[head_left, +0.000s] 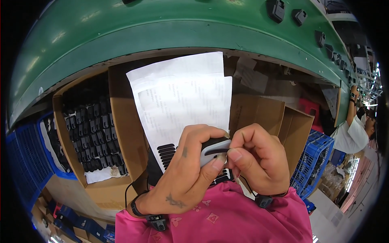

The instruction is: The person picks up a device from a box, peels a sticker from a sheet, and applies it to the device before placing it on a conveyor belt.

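My left hand (180,174) is wrapped round a grey and black palm-sized plastic device (208,157), its thumb pressed on the near side. A thin black curved adhesive strip (214,152) lies along the grey face of that device. Thumb and forefinger of my right hand (261,160) pinch together at the right end of the strip. Beneath my hands, white paper sheets (178,97) spread out over my lap. Rows of black strips (166,154) stick to the paper beside my left hand, and more show partly under my right.
A green bench (162,38) curves across the far side, with several black plastic parts (300,17) at its right. An open carton (97,190) at left holds many black devices. Blue crates (312,158) stand at both sides; a person (352,135) sits at far right.
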A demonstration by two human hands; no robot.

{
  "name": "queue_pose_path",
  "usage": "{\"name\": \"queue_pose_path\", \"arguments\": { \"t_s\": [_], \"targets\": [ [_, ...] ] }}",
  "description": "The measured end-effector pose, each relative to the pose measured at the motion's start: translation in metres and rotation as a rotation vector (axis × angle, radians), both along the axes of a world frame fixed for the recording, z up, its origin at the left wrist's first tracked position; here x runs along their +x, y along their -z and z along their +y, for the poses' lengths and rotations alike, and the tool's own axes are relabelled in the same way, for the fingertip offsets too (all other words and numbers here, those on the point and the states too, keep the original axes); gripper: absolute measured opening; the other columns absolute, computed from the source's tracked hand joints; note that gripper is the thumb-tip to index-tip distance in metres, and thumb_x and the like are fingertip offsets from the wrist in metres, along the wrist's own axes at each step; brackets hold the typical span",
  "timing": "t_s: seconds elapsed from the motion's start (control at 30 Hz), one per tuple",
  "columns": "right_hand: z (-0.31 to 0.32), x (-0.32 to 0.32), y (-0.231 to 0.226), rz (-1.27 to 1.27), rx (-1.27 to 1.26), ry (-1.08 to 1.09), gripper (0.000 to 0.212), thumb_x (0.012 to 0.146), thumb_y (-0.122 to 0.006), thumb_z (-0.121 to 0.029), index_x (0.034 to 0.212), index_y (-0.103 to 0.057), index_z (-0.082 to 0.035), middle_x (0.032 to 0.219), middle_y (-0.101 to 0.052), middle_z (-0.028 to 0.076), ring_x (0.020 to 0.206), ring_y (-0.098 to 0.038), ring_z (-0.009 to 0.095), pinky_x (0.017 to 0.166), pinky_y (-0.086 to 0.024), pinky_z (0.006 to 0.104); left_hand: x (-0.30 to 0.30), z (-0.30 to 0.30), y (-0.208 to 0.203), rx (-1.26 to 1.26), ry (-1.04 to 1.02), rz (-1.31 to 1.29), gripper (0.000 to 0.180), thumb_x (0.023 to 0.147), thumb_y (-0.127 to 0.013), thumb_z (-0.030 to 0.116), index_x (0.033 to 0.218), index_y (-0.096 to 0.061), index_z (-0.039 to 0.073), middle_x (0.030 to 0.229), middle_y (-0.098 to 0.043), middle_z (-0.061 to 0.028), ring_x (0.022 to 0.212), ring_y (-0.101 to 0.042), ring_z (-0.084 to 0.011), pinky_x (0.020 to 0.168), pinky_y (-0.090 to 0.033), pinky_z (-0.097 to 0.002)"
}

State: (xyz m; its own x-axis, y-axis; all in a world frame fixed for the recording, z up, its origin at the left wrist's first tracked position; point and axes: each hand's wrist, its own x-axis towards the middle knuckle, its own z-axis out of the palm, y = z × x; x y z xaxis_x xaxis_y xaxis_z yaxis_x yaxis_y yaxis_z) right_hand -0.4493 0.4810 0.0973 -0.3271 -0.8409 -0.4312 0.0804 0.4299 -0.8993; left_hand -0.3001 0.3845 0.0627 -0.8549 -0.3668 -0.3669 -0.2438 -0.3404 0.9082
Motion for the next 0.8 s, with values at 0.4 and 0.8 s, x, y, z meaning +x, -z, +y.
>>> {"name": "queue_pose_path", "arguments": {
  "t_s": [0.4,0.8],
  "targets": [
    [0.0029,0.0035,0.0044,0.06,-0.039,0.001,0.01,0.093,-0.057,-0.005,0.093,-0.051,0.003,0.068,-0.06,0.004,0.057,-0.053,0.006,0.051,-0.042,0.0199,-0.0013,0.0018,0.0036,-0.233,-0.009,0.062,0.037,0.096,-0.051,0.016,0.126,-0.04,-0.003,0.118,-0.041,-0.0219,0.104,-0.049,-0.0327,0.092,-0.042,-0.0377],
    [0.002,0.0038,0.0067,0.186,-0.08,-0.041,0.009,0.092,-0.057,-0.003,0.094,-0.051,0.004,0.069,-0.059,0.003,0.056,-0.052,0.005,0.051,-0.041,0.0193,-0.0009,0.005,0.008,-0.392,-0.057,0.113,0.038,0.095,-0.052,0.012,0.126,-0.039,-0.005,0.118,-0.043,-0.0229,0.104,-0.048,-0.0336,0.09,-0.043,-0.0387]
  ]
}}
